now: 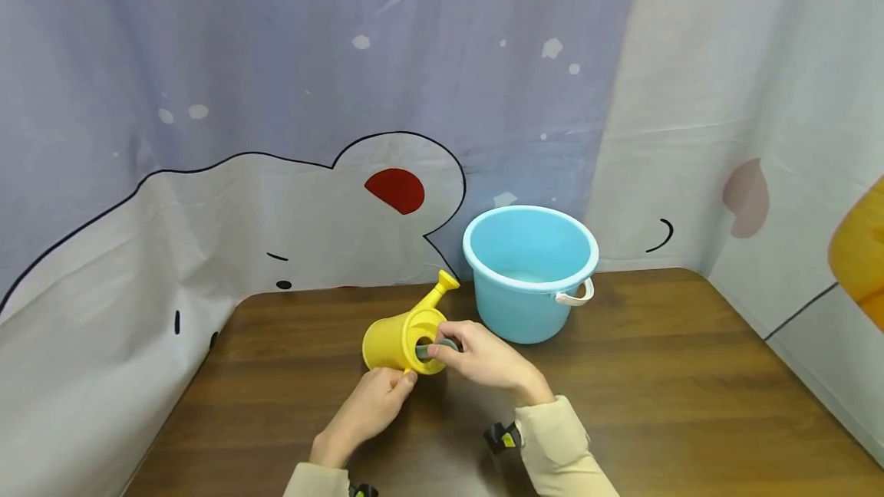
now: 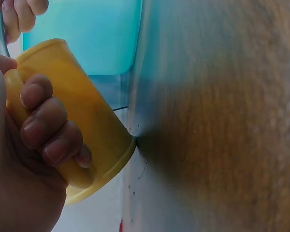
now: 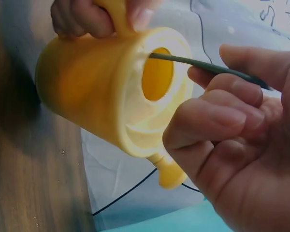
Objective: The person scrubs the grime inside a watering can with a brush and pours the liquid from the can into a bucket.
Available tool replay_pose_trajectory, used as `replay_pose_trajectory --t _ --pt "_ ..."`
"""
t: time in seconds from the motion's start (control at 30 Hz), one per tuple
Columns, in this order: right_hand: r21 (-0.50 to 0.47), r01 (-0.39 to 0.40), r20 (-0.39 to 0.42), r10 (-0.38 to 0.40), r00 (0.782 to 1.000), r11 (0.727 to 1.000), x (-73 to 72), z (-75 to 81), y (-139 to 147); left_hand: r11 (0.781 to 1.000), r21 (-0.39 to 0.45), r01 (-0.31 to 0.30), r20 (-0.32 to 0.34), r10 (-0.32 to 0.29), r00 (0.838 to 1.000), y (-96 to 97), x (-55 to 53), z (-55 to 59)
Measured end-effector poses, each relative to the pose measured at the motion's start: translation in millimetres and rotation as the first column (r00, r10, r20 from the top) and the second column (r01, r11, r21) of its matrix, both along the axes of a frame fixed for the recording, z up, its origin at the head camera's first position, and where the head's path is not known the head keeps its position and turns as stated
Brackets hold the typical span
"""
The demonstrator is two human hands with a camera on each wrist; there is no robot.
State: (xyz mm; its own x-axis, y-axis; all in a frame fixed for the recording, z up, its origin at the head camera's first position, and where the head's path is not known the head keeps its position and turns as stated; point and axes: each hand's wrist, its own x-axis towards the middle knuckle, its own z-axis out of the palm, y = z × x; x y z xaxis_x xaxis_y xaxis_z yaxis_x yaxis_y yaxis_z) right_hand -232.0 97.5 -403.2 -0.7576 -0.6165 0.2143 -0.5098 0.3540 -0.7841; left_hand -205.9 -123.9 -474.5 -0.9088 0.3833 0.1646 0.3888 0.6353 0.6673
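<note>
A yellow watering can (image 1: 388,340) is tilted over the table, its round opening turned toward the right hand and its spout pointing toward the back. My left hand (image 1: 376,403) grips the can's handle (image 2: 78,175), fingers curled round it. Between thumb and fingers, my right hand (image 1: 486,359) pinches a slim grey-green stick-like tool (image 3: 203,65) with a wider, rounded end. The tool's thin tip reaches the hole in the can's top; how far it goes inside is hidden. In the left wrist view, the can's lower base edge appears to touch the table.
Behind the right hand, a light blue bucket (image 1: 525,311) with a white handle (image 1: 580,295) stands near the table's back edge. The brown wooden table (image 1: 691,390) extends to both sides. A printed curtain (image 1: 276,83) hangs behind it.
</note>
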Motion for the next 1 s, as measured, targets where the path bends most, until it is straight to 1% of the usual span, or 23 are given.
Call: replay_pose_trajectory --t 0.23,0.4,0.47,0.57,0.67,0.77,0.9,1.0 --pt "-0.028 -0.042 0.096 0.045 0.994 0.999 -1.6 3.1 7.6 1.0 -0.004 -0.002 -0.011 0.002 1.0 -1.4 -1.9 -2.6" --pt "-0.088 -0.076 0.163 0.089 0.983 0.993 -2.4 3.5 14.9 1.0 0.015 -0.008 0.01 0.008 1.0 -1.9 -2.3 -2.5" --pt "-0.108 -0.08 0.18 0.099 0.979 0.991 -2.5 4.1 17.4 1.0 0.021 -0.009 0.019 0.008 1.0 -1.9 -2.0 -1.7" --pt "-0.123 -0.08 0.192 0.103 0.976 0.989 -2.2 4.9 18.3 1.0 0.022 -0.011 0.016 0.01 1.0 -2.0 -1.6 -1.1" --pt "-0.121 -0.073 0.201 0.096 0.975 0.99 -1.9 4.1 15.1 1.0 0.018 -0.018 0.006 0.018 1.0 -2.5 -1.6 -2.1" --pt "-0.127 -0.057 0.229 0.085 0.97 0.99 -1.1 2.8 10.0 1.0 0.014 -0.019 -0.006 0.019 1.0 -2.9 -1.9 -3.7" --pt "-0.148 -0.02 0.261 0.059 0.963 0.989 -1.3 -0.7 3.1 1.0 0.012 -0.016 -0.016 0.017 1.0 -1.8 -2.9 -4.2" --pt "-0.152 0.007 0.269 0.034 0.963 0.988 -2.1 -5.2 -3.6 1.0 0.005 -0.023 -0.018 0.023 1.0 -1.1 -2.7 -4.2"
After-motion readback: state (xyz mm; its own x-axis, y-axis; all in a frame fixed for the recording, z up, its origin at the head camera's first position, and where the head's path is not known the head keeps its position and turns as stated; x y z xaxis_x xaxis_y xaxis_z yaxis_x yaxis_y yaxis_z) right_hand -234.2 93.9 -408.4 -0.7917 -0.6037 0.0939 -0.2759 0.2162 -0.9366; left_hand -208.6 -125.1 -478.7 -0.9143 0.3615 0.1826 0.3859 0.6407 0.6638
